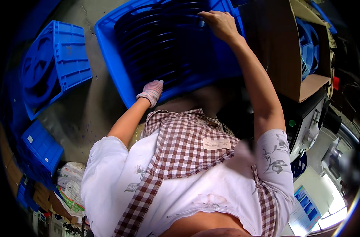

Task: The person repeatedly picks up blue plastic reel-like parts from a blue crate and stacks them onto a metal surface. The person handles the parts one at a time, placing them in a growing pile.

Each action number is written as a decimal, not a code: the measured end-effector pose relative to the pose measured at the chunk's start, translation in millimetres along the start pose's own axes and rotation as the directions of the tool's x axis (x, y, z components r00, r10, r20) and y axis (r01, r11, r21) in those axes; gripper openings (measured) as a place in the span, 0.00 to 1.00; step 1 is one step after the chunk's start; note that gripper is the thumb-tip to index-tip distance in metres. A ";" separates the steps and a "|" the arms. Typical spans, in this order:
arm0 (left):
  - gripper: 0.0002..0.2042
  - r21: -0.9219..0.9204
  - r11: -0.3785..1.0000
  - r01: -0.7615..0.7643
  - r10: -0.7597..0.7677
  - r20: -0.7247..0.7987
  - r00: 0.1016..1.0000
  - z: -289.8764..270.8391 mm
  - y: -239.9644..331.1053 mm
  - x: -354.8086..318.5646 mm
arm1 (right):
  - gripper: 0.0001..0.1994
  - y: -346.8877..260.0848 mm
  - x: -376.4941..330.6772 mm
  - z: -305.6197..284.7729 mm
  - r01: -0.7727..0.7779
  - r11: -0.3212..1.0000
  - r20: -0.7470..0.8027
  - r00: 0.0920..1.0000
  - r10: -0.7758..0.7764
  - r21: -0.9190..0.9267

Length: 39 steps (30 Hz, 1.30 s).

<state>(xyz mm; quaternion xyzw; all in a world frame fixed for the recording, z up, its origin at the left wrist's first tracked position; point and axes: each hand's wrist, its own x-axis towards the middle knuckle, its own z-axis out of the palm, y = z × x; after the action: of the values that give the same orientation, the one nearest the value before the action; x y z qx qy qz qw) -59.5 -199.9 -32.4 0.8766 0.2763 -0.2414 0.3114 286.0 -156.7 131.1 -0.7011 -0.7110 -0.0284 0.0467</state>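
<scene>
At your left, 2 white labels (46, 159) on a blue box (49, 142) are too small to read; your gloved left hand (151, 92) sits at the near edge of the blue bin (110, 65), just beside the dark rings (148, 47), shadowed and cut off above, and you cannot tell whether it grips one; your apron (180, 146) bears a printed cloth label (216, 143); your bare right hand (221, 23) bends its fingers right of the rings, hold hidden; farther right lies a printed sheet (304, 209)
</scene>
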 end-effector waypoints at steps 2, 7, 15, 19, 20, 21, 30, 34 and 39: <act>0.09 -0.057 0.998 0.039 -0.042 -0.054 0.998 18.3 -6.0 10.0 | 0.12 -2.6 7.8 19.9 0.038 0.993 0.039 0.999 -0.033 -0.114; 0.09 -0.021 0.999 0.030 -0.029 0.050 0.998 -7.6 9.5 0.9 | 0.23 -0.8 10.2 51.2 -0.174 0.975 -0.153 0.976 0.152 -0.141; 0.09 0.168 0.981 -0.098 0.069 0.168 0.983 -41.5 37.9 12.0 | 0.25 -58.1 -165.2 -44.8 -0.384 0.567 0.038 0.849 0.527 0.729; 0.11 0.185 0.939 -0.290 0.277 0.096 0.956 -108.5 87.8 16.3 | 0.24 -111.5 -308.6 -39.3 -0.621 0.196 0.181 0.489 0.853 0.759; 0.14 0.185 0.906 -0.381 0.371 0.086 0.925 -120.9 98.5 22.6 | 0.24 -130.8 -330.3 -39.6 -0.650 0.120 0.191 0.387 0.902 0.751; 0.16 0.175 0.860 -0.479 0.473 0.077 0.878 -131.3 113.3 29.3 | 0.24 -144.1 -347.9 -45.2 -0.672 0.047 0.191 0.276 0.942 0.739; 0.13 -0.132 0.554 -0.822 0.824 0.228 0.518 -195.4 247.0 14.0 | 0.11 -193.2 -427.6 -218.6 -0.748 0.157 -0.309 -0.066 0.949 0.644; 0.12 -0.258 0.481 -0.838 0.862 0.311 0.400 -207.7 292.5 -18.5 | 0.08 -195.0 -525.3 -308.2 -0.786 0.092 -0.619 -0.403 0.674 0.611; 0.14 -0.270 0.518 -0.811 0.845 0.307 0.438 -223.1 322.4 -30.2 | 0.21 -148.3 -773.6 -341.6 -0.921 -0.378 -0.685 -0.338 0.645 0.098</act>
<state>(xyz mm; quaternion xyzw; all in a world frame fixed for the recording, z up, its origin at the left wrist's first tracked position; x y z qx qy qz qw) 179.1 -269.2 272.5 0.8151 -0.2487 -0.2205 0.4744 156.6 -964.3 392.1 -0.9128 0.2100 -0.3496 0.0214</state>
